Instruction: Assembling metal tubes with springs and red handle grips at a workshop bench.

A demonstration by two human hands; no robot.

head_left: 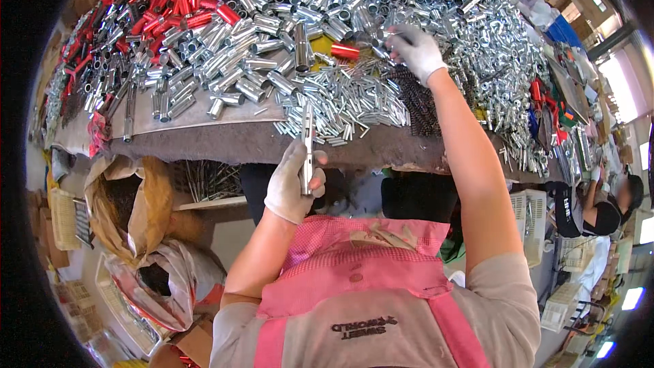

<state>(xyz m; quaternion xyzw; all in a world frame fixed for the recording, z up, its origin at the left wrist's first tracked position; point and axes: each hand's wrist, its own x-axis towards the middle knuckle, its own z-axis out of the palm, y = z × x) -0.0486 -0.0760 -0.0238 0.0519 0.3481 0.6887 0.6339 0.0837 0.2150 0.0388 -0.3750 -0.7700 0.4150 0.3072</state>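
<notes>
Left hand (297, 178), gloved: fingers wrapped round a slotted bar (308, 143), which stands near upright, its top end pointing away from the body. Right hand (415, 53), gloved, reaches out over the heaped parts, fingers half curled; cannot tell whether they grip anything.

Step, as I judge it: bar kept steady in the left, right hand picking among loose parts. A pick there would call for a fingertip pinch on one piece without dragging its neighbours, then a clear lift toward the bar.

Around the right hand: red tube (345, 51) to its left; dark chain-like heap (417, 105) just below, toward the body; small fittings (504, 61) crowded to its right. Little room sideways, so lifting upward seems safer than sliding.

Around the left hand: pins (334, 99) beyond its fingertips; cannot tell whether the bar's tip touches them. Brown cloth (231, 146) runs along the table edge, left of the hand. Open air between edge and apron (361, 266) gives it room; a dropped piece could fall there. Between the hands, a low lift must cross the pins.
</notes>
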